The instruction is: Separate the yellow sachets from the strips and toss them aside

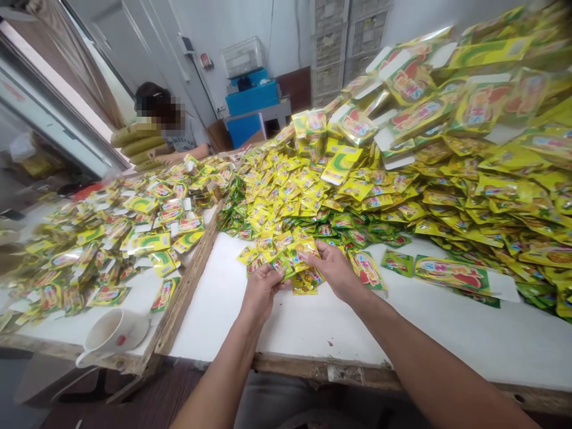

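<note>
Between the thumb and fingers of my left hand is the edge of a small green sachet. My right hand pinches a yellow sachet close beside it; the two packets overlap in front of me. Under and behind my hands lie more loose yellow sachets on the white tabletop. A flattened yellow-green printed carton rests just right of my right hand. Farther right are a green sachet and a longer carton with an open white flap.
A tall heap of yellow sachets and cartons rises behind and to the right. Left of a wooden strip, many small boxes cover another tabletop, with a white mug near its edge. Across the table sits another person.
</note>
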Motion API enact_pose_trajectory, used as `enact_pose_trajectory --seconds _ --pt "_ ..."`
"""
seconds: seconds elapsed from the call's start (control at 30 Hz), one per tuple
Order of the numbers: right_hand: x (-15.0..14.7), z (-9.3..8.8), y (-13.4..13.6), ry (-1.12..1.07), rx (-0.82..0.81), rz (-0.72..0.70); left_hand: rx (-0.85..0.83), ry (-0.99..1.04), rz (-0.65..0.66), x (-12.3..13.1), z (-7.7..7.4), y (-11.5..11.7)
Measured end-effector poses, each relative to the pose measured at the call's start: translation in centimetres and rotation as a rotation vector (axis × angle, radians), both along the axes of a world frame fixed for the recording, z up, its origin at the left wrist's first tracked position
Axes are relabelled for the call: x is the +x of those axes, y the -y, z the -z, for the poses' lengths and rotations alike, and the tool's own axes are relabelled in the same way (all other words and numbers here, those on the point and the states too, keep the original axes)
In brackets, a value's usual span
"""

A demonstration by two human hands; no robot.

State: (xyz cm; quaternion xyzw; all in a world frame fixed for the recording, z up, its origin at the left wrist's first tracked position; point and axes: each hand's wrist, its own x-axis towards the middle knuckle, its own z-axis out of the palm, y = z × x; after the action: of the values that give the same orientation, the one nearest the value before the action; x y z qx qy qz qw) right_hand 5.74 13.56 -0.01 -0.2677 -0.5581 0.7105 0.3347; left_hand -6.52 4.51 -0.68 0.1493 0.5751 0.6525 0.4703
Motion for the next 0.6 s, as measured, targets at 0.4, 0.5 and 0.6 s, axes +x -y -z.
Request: enact_pose_trajectory --seconds 0.4,0.5,0.6 --pt "0.5 -0.6 0.2 0.172 0.234 0.214 0.162 -0.332 0.227 0.9 -1.6 -1.0" --pt "1.4 -1.6 -0.4 0.028 -0.026 0.093 0.128 -0.333 0.184 1.8 -2.1 -2.2" --pt "3.2 -2.2 -1.3 -0.041 -0.198 -0.024 0.125 -0.327 0.250 3.1 -2.5 -3.7"
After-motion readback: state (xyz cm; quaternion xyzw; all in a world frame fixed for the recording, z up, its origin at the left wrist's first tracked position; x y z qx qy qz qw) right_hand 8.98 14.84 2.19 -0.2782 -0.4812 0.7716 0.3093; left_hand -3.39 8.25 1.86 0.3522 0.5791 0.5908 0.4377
